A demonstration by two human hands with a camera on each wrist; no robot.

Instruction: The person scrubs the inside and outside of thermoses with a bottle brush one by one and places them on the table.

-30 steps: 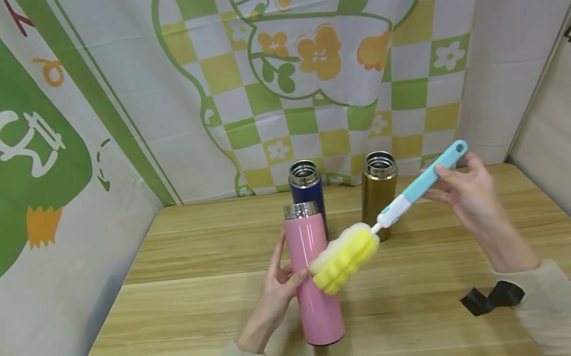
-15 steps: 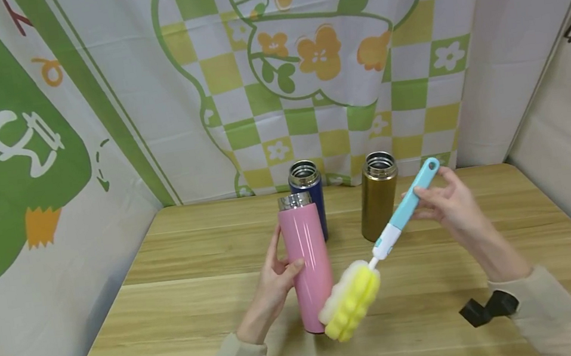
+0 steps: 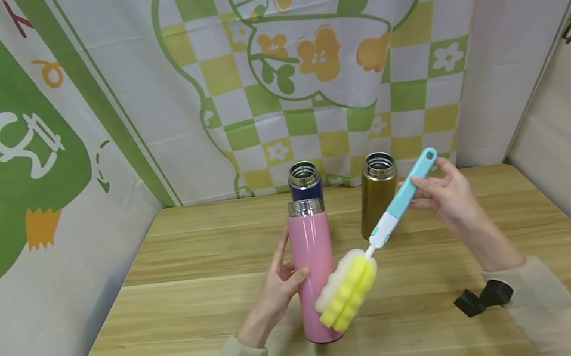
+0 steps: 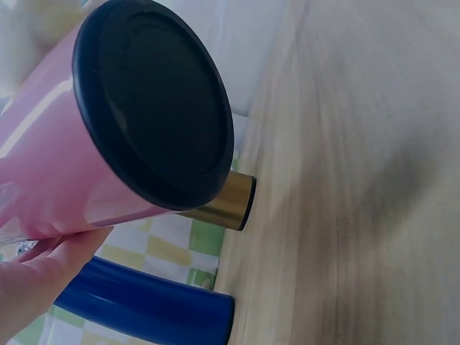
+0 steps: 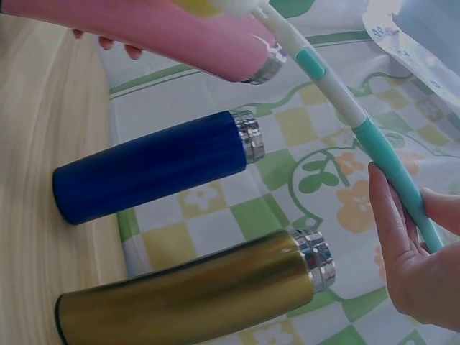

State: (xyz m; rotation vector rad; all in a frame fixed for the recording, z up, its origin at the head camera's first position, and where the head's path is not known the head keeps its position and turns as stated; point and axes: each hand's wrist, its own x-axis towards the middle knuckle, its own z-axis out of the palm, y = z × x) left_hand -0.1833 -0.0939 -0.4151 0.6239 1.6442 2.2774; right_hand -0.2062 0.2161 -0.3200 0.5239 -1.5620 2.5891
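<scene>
My left hand grips a pink thermos bottle around its middle, holding it upright off the table. Its dark base shows in the left wrist view. In my right hand, thumb and fingers pinch the teal handle of a bottle brush. The brush slants down to the left, and its yellow and white sponge head overlaps the lower right side of the pink bottle in the head view. The bottle's mouth is not seen from above.
Behind the pink thermos stands a blue bottle without a lid, partly hidden in the head view. A gold bottle, also lidless, stands to its right. Both are on the wooden table, near the patterned cloth backdrop.
The brush has swung steeper and moved left and down, with my right hand shifting left. The pink bottle rose and tilted a little, then came back down to nearly upright.
</scene>
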